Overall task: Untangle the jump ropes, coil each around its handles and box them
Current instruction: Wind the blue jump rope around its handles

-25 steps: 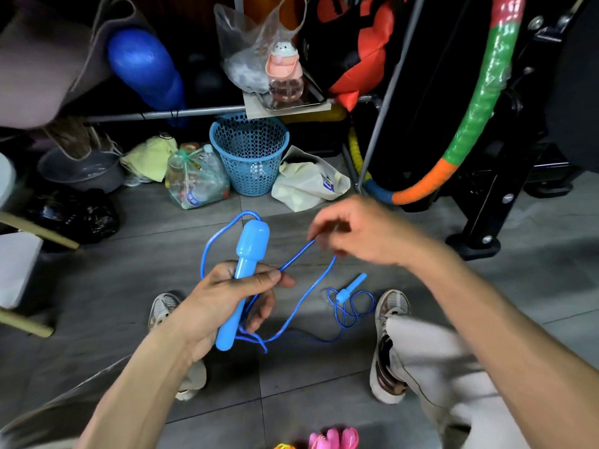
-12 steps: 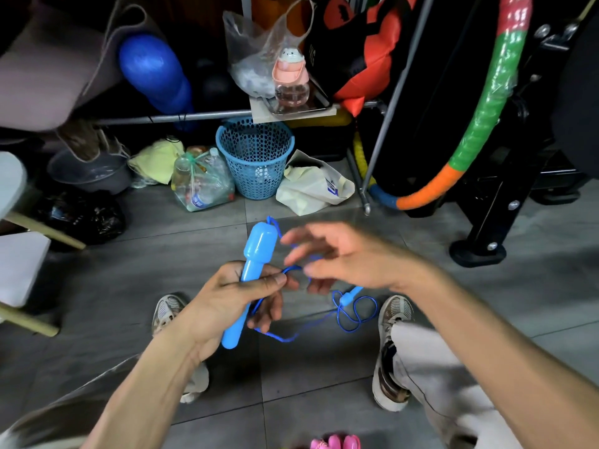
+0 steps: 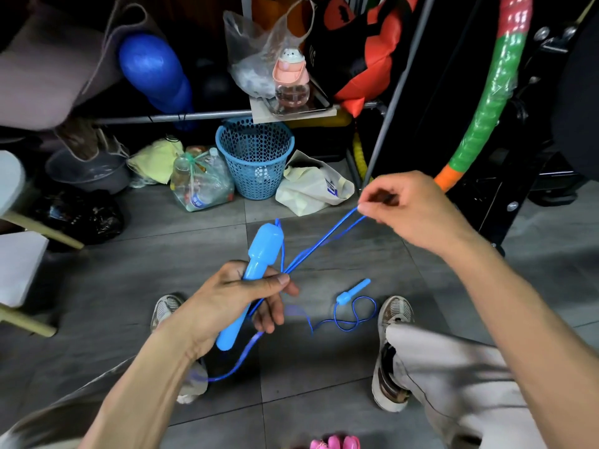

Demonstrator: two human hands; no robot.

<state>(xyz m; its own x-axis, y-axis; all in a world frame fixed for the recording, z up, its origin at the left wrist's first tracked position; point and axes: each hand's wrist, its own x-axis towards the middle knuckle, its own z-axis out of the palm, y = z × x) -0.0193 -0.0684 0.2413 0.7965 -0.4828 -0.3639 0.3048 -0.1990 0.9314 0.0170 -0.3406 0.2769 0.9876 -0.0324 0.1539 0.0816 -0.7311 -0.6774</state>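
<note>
Blue plastic jump rope [image 3: 324,241], shown midway through coiling. The left hand [image 3: 233,299] is wrapped round the shaft of the first handle [image 3: 251,280], thumb laid across the front and fingers curled behind, so that the handle stands tilted with its bulbous head away from the person; held thus, it appears to serve as the fixed core about which the cord is to be wound. Two strands of cord run taut from the left-hand grip up and to the right, ending in a bend pinched between thumb and forefinger of the right hand [image 3: 418,215]; the remaining fingers of that hand are curled in. Drawing the loop out at arm's spread probably keeps the cord straight and free of kinks before it is laid on the handle. A slack length trails from below the left hand down over the floor [image 3: 324,377], between the two shoes [image 3: 393,351]. The second handle [image 3: 351,291] lies on the floor just ahead of the right shoe, with a few loose loops of cord beside it, not yet gathered. No box is in view. A blue mesh basket [image 3: 256,157] stands further off.
</note>
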